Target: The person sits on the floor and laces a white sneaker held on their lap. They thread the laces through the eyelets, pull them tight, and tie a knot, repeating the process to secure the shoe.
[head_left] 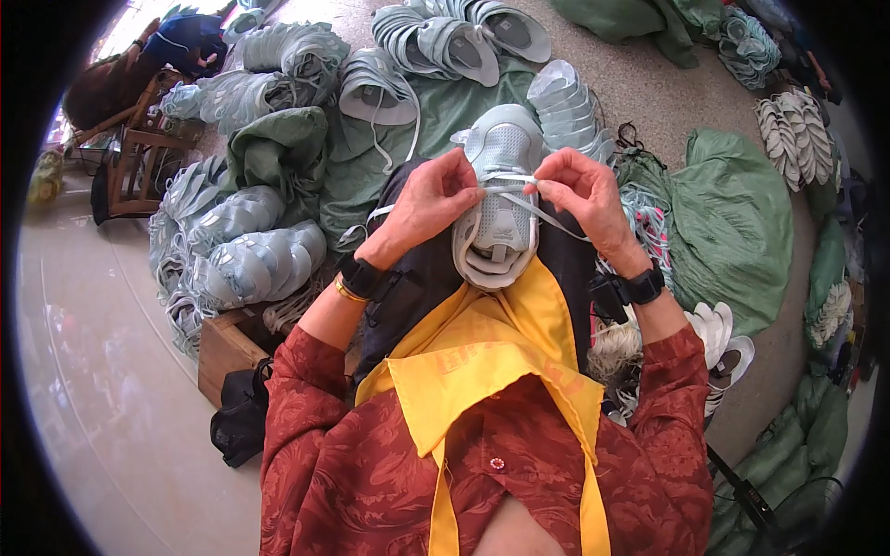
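Observation:
A pale grey-blue shoe upper (501,227) rests on my lap, its toe pointing away from me and its opening toward me. A flat white shoelace (506,188) crosses over its tongue. My left hand (434,193) pinches the lace at the left edge of the eyelets. Opposite it, my right hand (582,192) grips the lace between thumb and forefinger at the right side. One loose end hangs to the right below my right hand, and another trails left past my left wrist.
Stacks of nested shoe uppers (264,255) lie at the left, with more uppers (445,46) at the far side. Green sacks (728,227) lie on the right and under the far piles. A wooden box (232,357) stands at my left, and a wooden chair (134,171) farther off.

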The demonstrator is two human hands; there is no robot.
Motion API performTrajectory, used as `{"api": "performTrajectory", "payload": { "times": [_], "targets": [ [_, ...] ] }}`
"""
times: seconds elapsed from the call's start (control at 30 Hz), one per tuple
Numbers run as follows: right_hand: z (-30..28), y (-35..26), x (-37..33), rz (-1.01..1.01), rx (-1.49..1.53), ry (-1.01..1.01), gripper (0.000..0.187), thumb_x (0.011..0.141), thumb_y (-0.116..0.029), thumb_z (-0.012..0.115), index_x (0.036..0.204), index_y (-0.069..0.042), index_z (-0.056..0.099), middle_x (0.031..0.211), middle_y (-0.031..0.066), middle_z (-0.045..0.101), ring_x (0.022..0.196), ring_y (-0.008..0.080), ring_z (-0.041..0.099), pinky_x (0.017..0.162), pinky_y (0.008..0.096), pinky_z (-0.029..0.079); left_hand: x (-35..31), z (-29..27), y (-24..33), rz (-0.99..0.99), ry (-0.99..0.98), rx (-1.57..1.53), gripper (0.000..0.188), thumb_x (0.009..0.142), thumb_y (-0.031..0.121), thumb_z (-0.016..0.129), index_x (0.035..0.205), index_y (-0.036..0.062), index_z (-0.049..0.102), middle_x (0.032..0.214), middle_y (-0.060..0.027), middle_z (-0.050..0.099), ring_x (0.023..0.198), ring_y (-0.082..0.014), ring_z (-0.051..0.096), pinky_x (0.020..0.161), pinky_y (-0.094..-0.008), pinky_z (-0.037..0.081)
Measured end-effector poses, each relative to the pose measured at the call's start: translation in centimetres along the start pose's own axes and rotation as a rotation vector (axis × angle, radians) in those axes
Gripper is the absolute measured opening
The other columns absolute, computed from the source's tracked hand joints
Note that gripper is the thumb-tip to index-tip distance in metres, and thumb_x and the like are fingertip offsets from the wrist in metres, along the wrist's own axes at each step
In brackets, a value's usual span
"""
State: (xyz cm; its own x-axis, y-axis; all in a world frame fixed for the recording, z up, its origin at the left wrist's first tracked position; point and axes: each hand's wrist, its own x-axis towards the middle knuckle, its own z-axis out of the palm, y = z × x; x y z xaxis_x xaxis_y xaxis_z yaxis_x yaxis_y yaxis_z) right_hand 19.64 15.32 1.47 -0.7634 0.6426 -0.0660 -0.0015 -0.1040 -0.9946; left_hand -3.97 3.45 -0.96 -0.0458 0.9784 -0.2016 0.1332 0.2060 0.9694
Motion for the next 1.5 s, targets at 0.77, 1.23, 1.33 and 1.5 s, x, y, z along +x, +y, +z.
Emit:
{"api": "performTrajectory", "payload": {
  "times": [0.77, 1.23, 1.33, 1.5],
  "targets": [
    [1.5, 1.3, -0.2, -0.009, -0.403, 0.132, 0.023, 0.082, 0.001, 0.076, 0.103, -0.003, 0.067, 0.097, 0.0028, 0.072, 0.085, 0.0090, 0.067, 0.072, 0.0245, 0.053, -1.0, -0.8, 0.0, -0.012, -0.063, -0.169, 0.018, 0.094, 0.001, 0.072, 0.096, 0.0051, 0.055, 0.091, 0.0047, 0.055, 0.085, -0.0019, 0.052, 0.076, -0.0201, 0.046],
    [2.8, 0.6, -1.1, -0.089, -0.501, 0.198, 0.022, 0.085, -0.001, 0.074, 0.105, -0.001, 0.067, 0.096, 0.0075, 0.070, 0.085, 0.0162, 0.070, 0.072, 0.0286, 0.057, -6.8, -5.3, 2.2, -0.014, 0.005, -0.132, 0.018, 0.095, 0.000, 0.069, 0.094, 0.0065, 0.053, 0.090, 0.0042, 0.050, 0.084, -0.0037, 0.046, 0.072, -0.0203, 0.039],
    [2.5, 0.5, -2.5, -0.048, -0.534, 0.188, 0.021, 0.086, -0.002, 0.076, 0.104, 0.000, 0.067, 0.095, 0.0095, 0.069, 0.082, 0.0182, 0.070, 0.069, 0.0300, 0.058, -6.5, -5.3, 1.2, -0.016, 0.006, -0.061, 0.015, 0.097, 0.000, 0.067, 0.096, 0.0057, 0.054, 0.090, 0.0047, 0.051, 0.082, -0.0035, 0.046, 0.071, -0.0200, 0.039],
    [2.3, -0.2, -4.1, -0.170, -0.683, 0.174, 0.018, 0.087, -0.002, 0.075, 0.104, -0.001, 0.068, 0.094, 0.0097, 0.067, 0.080, 0.0220, 0.070, 0.066, 0.0326, 0.056, -6.3, -4.5, 2.7, 0.055, 0.060, 0.335, 0.013, 0.094, -0.001, 0.069, 0.091, 0.0018, 0.057, 0.084, 0.0018, 0.053, 0.073, -0.0052, 0.048, 0.062, -0.0232, 0.040]
  ]
}}
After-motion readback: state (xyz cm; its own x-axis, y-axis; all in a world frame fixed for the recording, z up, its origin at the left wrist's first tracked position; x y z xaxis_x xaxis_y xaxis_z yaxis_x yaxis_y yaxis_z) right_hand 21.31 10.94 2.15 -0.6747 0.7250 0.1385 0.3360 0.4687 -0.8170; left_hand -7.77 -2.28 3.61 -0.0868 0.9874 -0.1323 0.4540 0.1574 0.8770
